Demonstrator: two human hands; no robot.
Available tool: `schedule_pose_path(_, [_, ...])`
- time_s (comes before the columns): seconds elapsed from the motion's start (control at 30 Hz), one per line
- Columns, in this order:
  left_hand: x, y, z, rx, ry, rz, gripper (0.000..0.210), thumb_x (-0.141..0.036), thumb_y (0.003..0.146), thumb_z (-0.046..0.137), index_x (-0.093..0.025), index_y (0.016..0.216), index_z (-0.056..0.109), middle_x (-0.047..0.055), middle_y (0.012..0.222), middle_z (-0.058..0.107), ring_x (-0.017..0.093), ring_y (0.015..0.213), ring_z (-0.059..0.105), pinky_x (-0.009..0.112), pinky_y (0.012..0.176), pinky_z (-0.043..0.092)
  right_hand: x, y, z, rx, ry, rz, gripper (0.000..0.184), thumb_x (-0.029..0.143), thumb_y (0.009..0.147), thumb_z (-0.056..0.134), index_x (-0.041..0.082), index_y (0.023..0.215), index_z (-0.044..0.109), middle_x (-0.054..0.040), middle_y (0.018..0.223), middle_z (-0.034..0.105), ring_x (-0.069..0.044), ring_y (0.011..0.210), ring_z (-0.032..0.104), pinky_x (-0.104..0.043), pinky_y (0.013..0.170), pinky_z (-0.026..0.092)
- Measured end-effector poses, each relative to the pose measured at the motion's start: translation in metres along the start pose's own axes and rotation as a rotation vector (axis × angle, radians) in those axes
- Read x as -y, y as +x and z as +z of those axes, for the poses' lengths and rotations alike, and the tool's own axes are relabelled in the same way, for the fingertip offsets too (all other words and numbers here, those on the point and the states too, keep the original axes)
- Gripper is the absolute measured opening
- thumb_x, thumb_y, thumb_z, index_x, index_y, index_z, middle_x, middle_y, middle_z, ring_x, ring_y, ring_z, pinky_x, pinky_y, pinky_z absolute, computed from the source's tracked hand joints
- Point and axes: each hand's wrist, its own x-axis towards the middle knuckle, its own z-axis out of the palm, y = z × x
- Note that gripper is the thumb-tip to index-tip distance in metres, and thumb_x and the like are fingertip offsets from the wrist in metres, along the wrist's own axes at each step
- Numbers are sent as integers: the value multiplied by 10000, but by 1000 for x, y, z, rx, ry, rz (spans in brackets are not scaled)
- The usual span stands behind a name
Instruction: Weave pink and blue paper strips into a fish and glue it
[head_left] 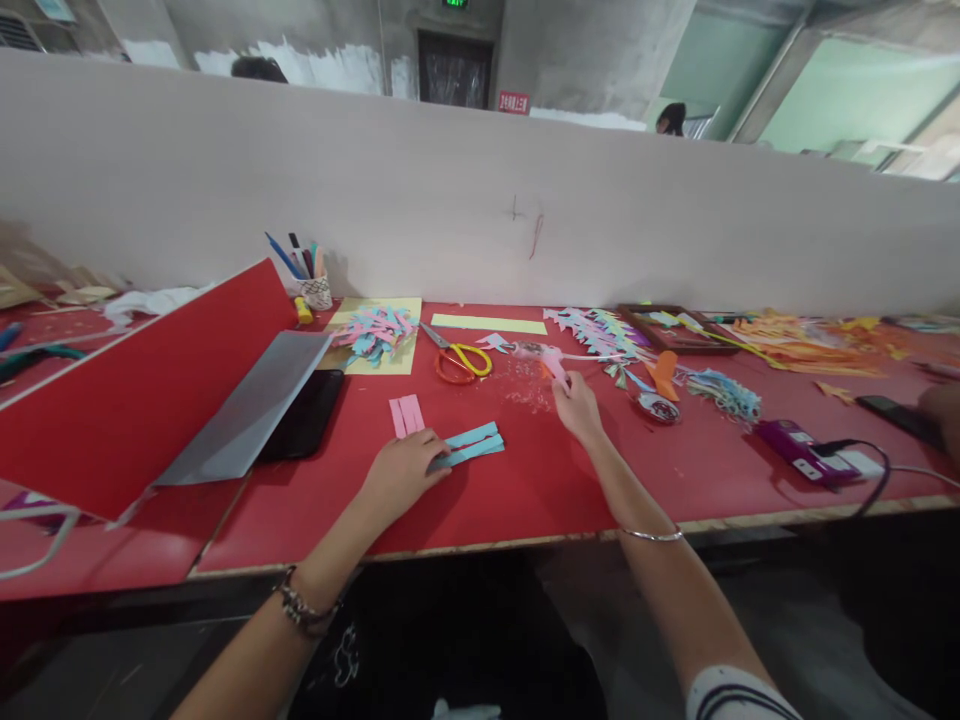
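Observation:
My left hand [403, 478] is low over the red table, its fingers closed at the near end of some light blue paper strips [474, 446]. Pink paper strips [406, 414] lie just beyond its knuckles. In the fingers of my right hand [579, 408] is a pink paper piece [555, 364], its far end beside a thin white stick [592, 357]. Scissors [466, 360] with yellow and red handles rest between and beyond the hands. Behind them a pale yellow strip [489, 324] lies flat.
Pink and blue paper scraps [377, 335] pile on a yellow sheet. A red board [157, 390] leans at left by a pen cup [315, 290]. Fringed paper [596, 332], a tape roll [658, 406] and a purple power strip [806, 453] are at right. A white partition [420, 200] stands behind.

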Motion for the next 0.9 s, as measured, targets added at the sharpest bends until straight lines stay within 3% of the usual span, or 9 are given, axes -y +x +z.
schedule_pose_path(0.3, [7, -2, 1, -38, -171, -60, 92, -240, 746, 547, -201, 814, 594, 7, 783, 603, 142, 666, 572, 222, 562, 381, 1, 1, -4, -88, 162, 48, 193, 288, 774, 347, 184, 856, 487, -81, 805, 614, -213, 772, 554, -274, 634, 382])
schedule_pose_path(0.53, [9, -2, 5, -95, -300, -63, 99, -281, 731, 506, -200, 719, 562, 2, 690, 634, 153, 638, 570, 233, 583, 385, 0, 0, -3, -101, 218, 56, 200, 292, 750, 361, 182, 848, 497, -75, 806, 612, -205, 758, 547, -269, 628, 382])
schedule_pose_path(0.77, [-1, -9, 8, -213, -336, -361, 113, -247, 730, 460, -197, 725, 561, 8, 622, 636, 177, 627, 601, 242, 570, 393, 5, -3, -7, -93, 227, 66, 233, 348, 747, 376, 183, 829, 519, -55, 750, 611, -193, 700, 539, -266, 615, 368])
schedule_pose_path(0.9, [-1, -12, 12, -285, -522, -339, 161, -245, 730, 408, -197, 815, 536, 11, 689, 656, 173, 633, 610, 249, 574, 421, 8, -5, -10, -86, 201, 68, 270, 391, 756, 379, 174, 831, 522, -49, 737, 607, -192, 689, 543, -262, 602, 366])
